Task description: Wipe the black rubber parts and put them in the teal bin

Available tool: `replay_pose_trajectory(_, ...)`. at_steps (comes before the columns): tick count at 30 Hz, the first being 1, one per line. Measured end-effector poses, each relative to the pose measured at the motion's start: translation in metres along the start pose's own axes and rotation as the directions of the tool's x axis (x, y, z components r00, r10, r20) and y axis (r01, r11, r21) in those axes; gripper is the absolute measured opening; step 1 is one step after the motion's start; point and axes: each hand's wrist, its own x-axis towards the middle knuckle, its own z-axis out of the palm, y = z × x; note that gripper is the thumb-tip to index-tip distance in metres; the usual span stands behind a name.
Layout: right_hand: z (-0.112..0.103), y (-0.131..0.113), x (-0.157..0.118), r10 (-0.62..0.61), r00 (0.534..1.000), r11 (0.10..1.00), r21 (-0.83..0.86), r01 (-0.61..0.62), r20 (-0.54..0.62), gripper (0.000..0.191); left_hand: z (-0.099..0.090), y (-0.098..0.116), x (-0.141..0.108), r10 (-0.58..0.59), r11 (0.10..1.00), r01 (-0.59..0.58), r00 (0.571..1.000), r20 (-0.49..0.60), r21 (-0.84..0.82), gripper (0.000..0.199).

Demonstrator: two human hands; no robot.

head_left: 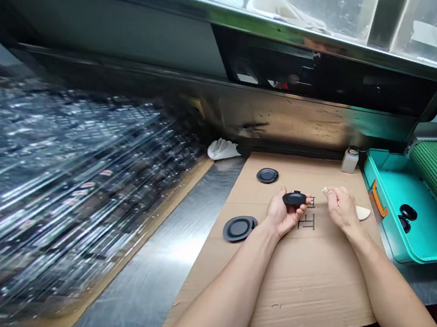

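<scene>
Clock reference: centred on the held black disc (294, 199), with 12 toward the metal wall (292, 120).
Left hand: the left hand (284, 212) grips the black disc between thumb and fingers, palm beneath, above the cardboard (306, 288).
Right hand: at 3 o'clock, the right hand (340, 205) is closed in a pinch on a small white piece (325, 191); its material is too small to tell. The piece is apart from the disc.
Loose discs: the upper disc (267, 175) lies flat at 10 o'clock, the lower disc (239, 229) at 8, near the left forearm.
White pad: the half-round pad (362, 213) lies at 3 o'clock, just beyond the right wrist.
Bottle: the bottle (350, 160) stands upright at about 2 o'clock, near the cardboard's far edge.
Tray: the teal tray (374, 166) is at 3 o'clock, with black pieces (407, 212) inside.
Wrapped stack: the stack (52, 187) fills 9 o'clock; its contents are blurred.
Handling: in my judgement, the disc is best held level by its edge, with fingertips off the upper face. A short, firm pinch should give better control of the white piece, and light pressure seems safer against slipping. Elbow clearance from the lower disc is advisable.
</scene>
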Motion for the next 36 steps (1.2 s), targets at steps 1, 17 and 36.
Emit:
replay_pose_trajectory(1, -0.001, -0.003, 0.000, 0.006, 1.000, 0.999, 0.033, -0.006, 0.004, 0.030, 0.000, -0.001, 0.001, 0.006, 1.000, -0.006, 1.000, -0.002, 0.001, 0.069)
replay_pose_trajectory(17, 0.015, -0.029, -0.016, -0.223, 0.952, 0.973, 0.112, 0.204, 0.208, 0.012, 0.007, -0.042, 0.013, 0.331, 0.925, -0.323, 0.944, -0.005, 0.202, 0.062)
replay_pose_trajectory(36, 0.004, -0.015, -0.008, -0.016, 0.969, 0.951, -0.296, 0.092, 0.248, 0.021, 0.005, -0.042, 0.017, 0.340, 0.875, -0.344, 0.937, 0.074, 0.340, 0.061)
